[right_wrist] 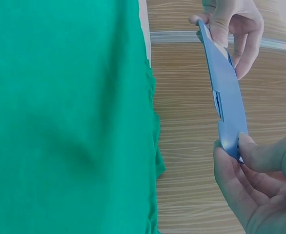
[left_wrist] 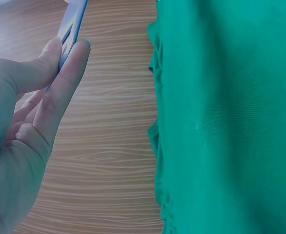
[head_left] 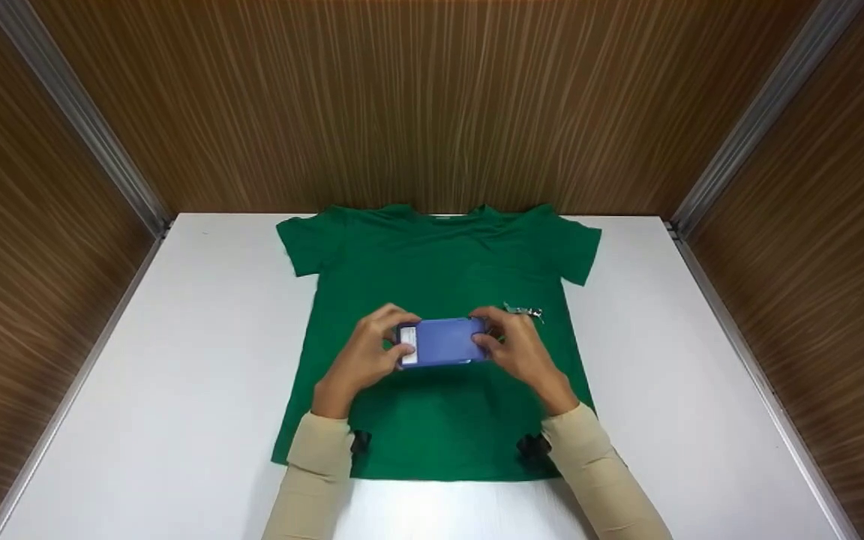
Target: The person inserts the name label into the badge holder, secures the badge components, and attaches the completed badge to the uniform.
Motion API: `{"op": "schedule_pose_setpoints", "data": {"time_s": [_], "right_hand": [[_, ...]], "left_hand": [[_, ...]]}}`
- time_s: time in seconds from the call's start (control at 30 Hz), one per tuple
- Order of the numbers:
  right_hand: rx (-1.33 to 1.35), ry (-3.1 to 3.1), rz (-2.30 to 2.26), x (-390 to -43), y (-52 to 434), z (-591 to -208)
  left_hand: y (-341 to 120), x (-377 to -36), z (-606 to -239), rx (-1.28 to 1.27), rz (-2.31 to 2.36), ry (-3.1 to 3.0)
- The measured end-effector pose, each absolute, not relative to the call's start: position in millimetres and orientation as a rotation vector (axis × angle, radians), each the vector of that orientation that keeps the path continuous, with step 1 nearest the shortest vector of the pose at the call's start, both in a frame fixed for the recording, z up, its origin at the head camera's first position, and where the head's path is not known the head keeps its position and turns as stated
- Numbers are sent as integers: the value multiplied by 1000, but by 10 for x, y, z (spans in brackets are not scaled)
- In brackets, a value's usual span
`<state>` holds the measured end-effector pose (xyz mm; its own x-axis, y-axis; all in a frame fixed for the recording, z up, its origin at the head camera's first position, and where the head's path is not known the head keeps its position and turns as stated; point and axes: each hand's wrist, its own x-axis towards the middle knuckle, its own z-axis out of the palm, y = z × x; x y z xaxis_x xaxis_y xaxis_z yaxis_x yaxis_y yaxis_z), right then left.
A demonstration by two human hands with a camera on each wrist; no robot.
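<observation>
A green T-shirt (head_left: 432, 300) lies flat on the white table (head_left: 192, 352), collar toward the far wall. Above its middle both hands hold a flat blue rectangular card-like object (head_left: 443, 342) with a white label at its left end. My left hand (head_left: 368, 352) pinches the left end between thumb and fingers (left_wrist: 67, 73). My right hand (head_left: 514, 349) pinches the right end. In the right wrist view the blue object (right_wrist: 226, 97) shows edge-on, thin and slightly bowed, with the green shirt (right_wrist: 65, 117) below. The blue object's edge (left_wrist: 73, 24) also shows in the left wrist view.
A small silvery metal item (head_left: 523, 310) lies on the shirt just beyond my right hand. Wood-grain walls (head_left: 432, 105) close in the table at the back and both sides, with metal corner strips (head_left: 102, 142). Beige sleeves (head_left: 319, 472) cover both forearms.
</observation>
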<state>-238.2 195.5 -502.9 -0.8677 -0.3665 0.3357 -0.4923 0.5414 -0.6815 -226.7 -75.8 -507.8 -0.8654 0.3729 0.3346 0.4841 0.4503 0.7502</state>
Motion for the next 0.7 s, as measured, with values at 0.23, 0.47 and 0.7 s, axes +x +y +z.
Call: {"op": "schedule_pose_setpoints", "data": {"time_s": [0.23,0.47,0.7], "right_hand": [[729,-2630,1255,-2370,1939,-5044],[708,-2634,1250,-2354,1909,-5035],[677,-2643,1234,-2340,1890,-5045]], "left_hand": [[-749,-2261,-5096,-777,-1388,-2555],[-740,-2284,-5108,-772,-1393,-2565],[-745,-2270,-5093,-772,-1383,-2587]]}}
